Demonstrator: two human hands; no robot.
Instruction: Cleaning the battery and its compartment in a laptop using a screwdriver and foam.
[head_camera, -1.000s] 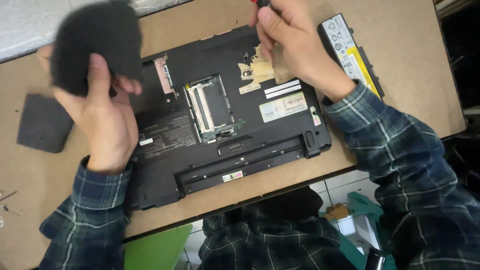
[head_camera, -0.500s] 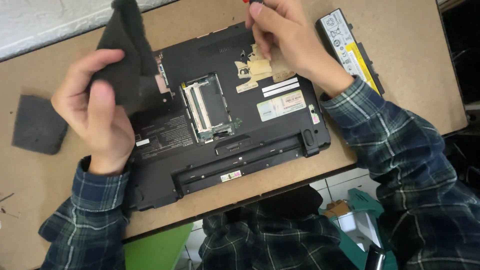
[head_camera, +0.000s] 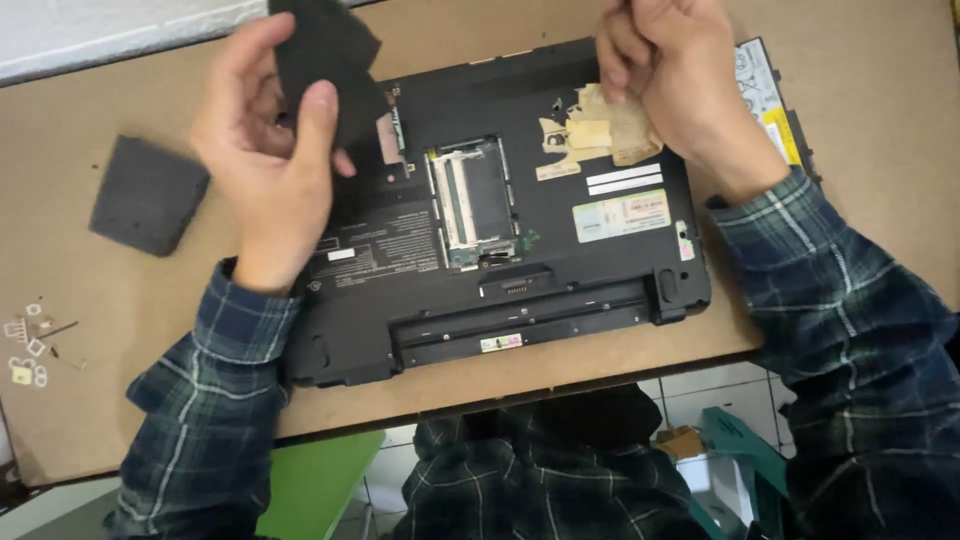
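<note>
Worktop: brown board worktop filled most of my view, with a pale wall strip at 11 o'clock and tiled floor plus a green seat showing below the near edge at 6 o'clock.
Laptop: black laptop lay bottom-up at the centre of the worktop, its long side facing me.
Left hand: my left hand, at 10 o'clock from the laptop's middle, had its fingers clamped on a dark cover panel, thumb on the near face, the panel lifted clear above the laptop's left part.
Right hand: my right hand, at 1 o'clock, had its fingers curled together over the laptop's far edge; whether they gripped anything I could not tell.
Open bay: with covers off, the memory bay stood exposed near the centre, green board and metal clips showing.
Other cover: a second dark cover piece lay flat on the worktop at 9 o'clock, well apart from the laptop.
Battery: the battery pack lay on the worktop at 2 o'clock, just beside the laptop, its slot along the near edge empty.
Small parts: a little cluster of small parts sat at 8 o'clock by the worktop's left edge.
Torn label: a peeling tan label clung under my right hand.
Progress: I judged the opening-up partly done, with covers and battery off and the main shell not yet parted.
</note>
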